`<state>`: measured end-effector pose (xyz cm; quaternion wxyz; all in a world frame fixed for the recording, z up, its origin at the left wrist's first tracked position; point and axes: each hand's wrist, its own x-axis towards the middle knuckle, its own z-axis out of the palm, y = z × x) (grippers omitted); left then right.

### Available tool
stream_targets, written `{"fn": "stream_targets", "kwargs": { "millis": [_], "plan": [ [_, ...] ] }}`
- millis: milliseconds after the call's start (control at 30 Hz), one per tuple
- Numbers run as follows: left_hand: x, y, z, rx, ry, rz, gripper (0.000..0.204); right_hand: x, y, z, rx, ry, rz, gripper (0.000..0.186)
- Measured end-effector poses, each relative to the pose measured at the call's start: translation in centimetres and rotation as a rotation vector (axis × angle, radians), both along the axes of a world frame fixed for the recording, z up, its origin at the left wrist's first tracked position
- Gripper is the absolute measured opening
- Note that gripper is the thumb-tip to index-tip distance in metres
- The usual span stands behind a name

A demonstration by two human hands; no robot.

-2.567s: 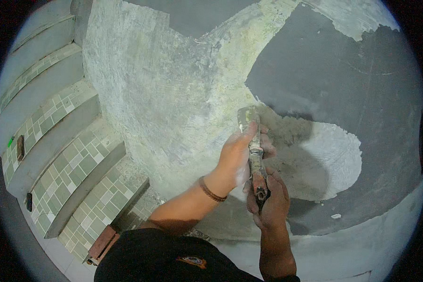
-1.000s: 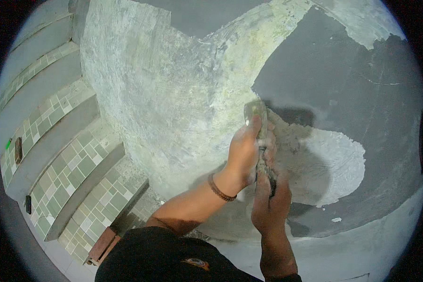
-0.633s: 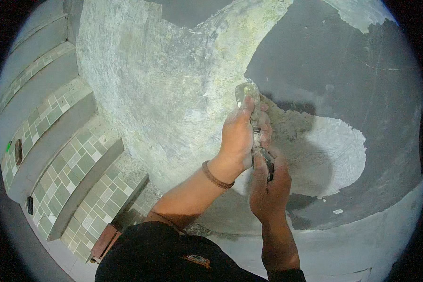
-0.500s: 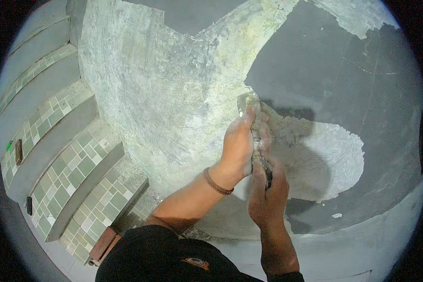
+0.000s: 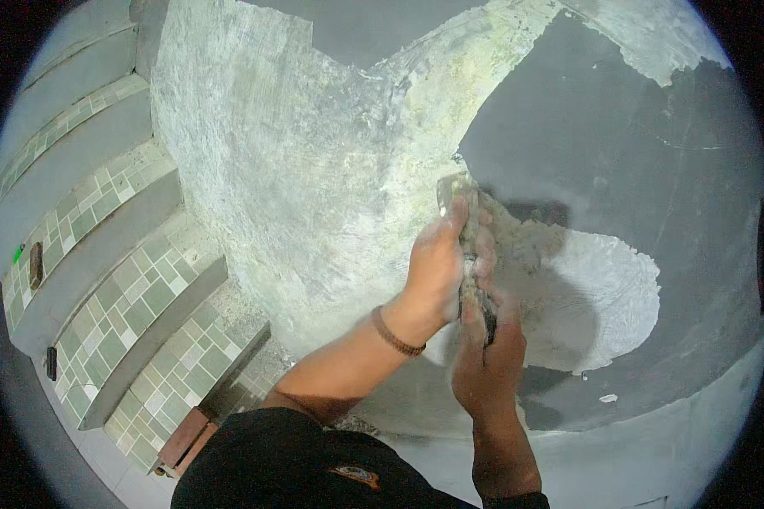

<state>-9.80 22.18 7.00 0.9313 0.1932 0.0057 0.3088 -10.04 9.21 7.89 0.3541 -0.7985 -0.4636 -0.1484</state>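
Observation:
Both of my hands grip one scraper (image 5: 446,197), held with its blade toward the wall at the edge of the dark grey paint. My left hand (image 5: 435,265) is closed around its upper part, thumb pointing up along it near the blade. Lower down, my right hand (image 5: 487,369) wraps the dark handle. Pale dust coats the fingers and the tool. The dark grey paint (image 5: 586,136) lies to the right of the blade, with a ragged border. Bare whitish plaster (image 5: 289,161) spreads to the left, and a rounded pale patch (image 5: 624,293) shows right of my hands.
Tiled steps (image 5: 115,305) rise along the left side. On them lie a brown block-like object (image 5: 36,265) and a small black object (image 5: 52,363). A reddish-brown box-like piece (image 5: 187,439) sits by my left sleeve. Light grey wall runs along the bottom right.
The whole view has shifted slightly, so the wall appears a little farther right and lower. Both hands keep their hold on the scraper, which stays close to the same paint edge.

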Motion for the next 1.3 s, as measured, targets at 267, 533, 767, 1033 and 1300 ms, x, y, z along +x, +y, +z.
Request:
{"fn": "stream_targets", "kwargs": {
  "millis": [267,533,767,1033,1300],
  "plan": [
    [0.1,0.4,0.0,0.038,0.048,0.011,0.044,-0.2,0.2,0.2,-0.019,0.048,0.006,0.028],
    [-0.5,0.8,0.4,0.037,0.035,0.026,0.037,-0.4,0.7,0.1,-0.029,0.108,0.002,0.027],
    [0.2,1.2,0.1,-0.036,-0.006,-0.040,0.037,-0.3,1.1,-0.1,0.053,0.039,0.053,0.029],
    [-0.6,0.7,-0.2,-0.004,0.008,-0.002,0.034,-0.1,0.7,-1.2,-0.062,0.146,-0.051,0.036],
    [0.3,1.5,-0.5,0.000,-0.153,0.039,0.040,0.4,0.7,-1.3,-0.049,0.052,0.048,0.032]
  ]
}}
